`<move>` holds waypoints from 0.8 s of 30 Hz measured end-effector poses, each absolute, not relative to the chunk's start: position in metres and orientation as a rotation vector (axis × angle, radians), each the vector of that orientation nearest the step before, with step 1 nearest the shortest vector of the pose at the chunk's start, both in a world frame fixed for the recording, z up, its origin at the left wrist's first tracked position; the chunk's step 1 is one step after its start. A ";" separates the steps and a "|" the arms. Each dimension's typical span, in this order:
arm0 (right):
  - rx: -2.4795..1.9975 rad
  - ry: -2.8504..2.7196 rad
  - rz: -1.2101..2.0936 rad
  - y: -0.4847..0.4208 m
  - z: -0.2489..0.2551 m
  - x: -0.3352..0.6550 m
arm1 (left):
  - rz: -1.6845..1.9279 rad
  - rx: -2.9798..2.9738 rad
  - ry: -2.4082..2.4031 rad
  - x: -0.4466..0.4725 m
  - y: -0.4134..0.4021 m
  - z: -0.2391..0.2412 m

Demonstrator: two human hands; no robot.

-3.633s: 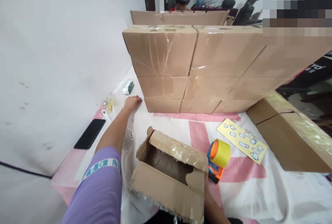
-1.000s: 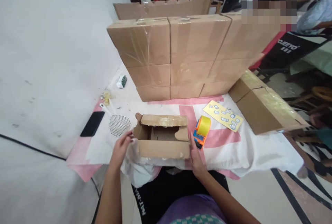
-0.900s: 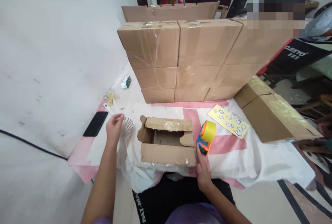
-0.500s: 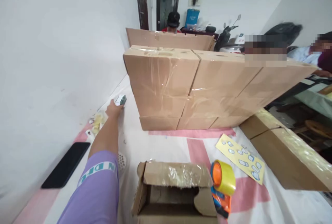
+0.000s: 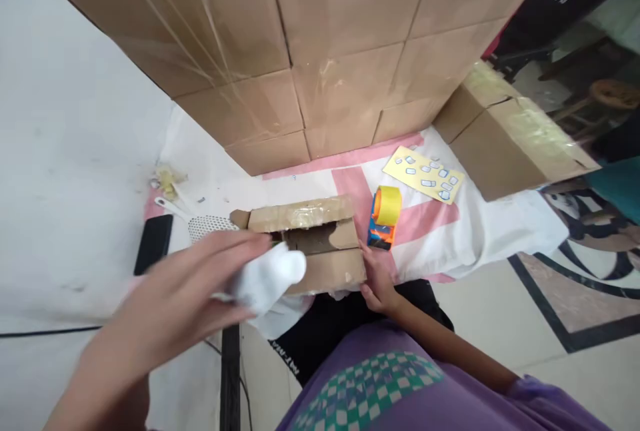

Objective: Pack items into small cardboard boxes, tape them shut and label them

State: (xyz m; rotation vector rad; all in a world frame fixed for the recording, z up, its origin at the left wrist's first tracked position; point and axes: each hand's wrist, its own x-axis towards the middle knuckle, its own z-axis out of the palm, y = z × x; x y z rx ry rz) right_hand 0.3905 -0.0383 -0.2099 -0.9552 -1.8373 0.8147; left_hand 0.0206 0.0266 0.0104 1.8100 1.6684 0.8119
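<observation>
My left hand [image 5: 170, 311] is raised close to the camera, its fingers closed on a small white packet [image 5: 273, 274] with a hint of green at its top edge. It hovers over the left end of a small open cardboard box [image 5: 327, 270] with worn, taped flaps. At the box's right front corner my right hand [image 5: 377, 281] grips the cardboard. Part of the box's inside is hidden behind the packet.
A wall of taped cardboard boxes [image 5: 320, 51] stands behind. An orange tape dispenser with yellow tape [image 5: 384, 218] and a yellow sticker sheet [image 5: 424, 174] lie to the right, a long flat box [image 5: 505, 144] beyond. Left are a black phone [image 5: 154, 244] and a white perforated tool [image 5: 210, 224].
My left hand reached out to the small white packet beside the box wall, took it, and has come back over the open box. The view has tilted down.
</observation>
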 end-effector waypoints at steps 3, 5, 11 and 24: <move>-0.959 -1.769 0.735 -0.039 -0.207 0.388 | 0.205 2.084 1.309 0.078 0.035 0.010; -0.968 -1.734 0.700 -0.040 -0.208 0.389 | 0.037 2.143 1.236 0.099 0.052 0.004; -0.928 -1.726 0.689 -0.040 -0.206 0.395 | 0.290 2.267 1.379 0.103 0.071 -0.014; -0.950 -1.557 0.724 -0.037 -0.202 0.394 | 0.280 2.552 1.394 0.125 0.081 -0.042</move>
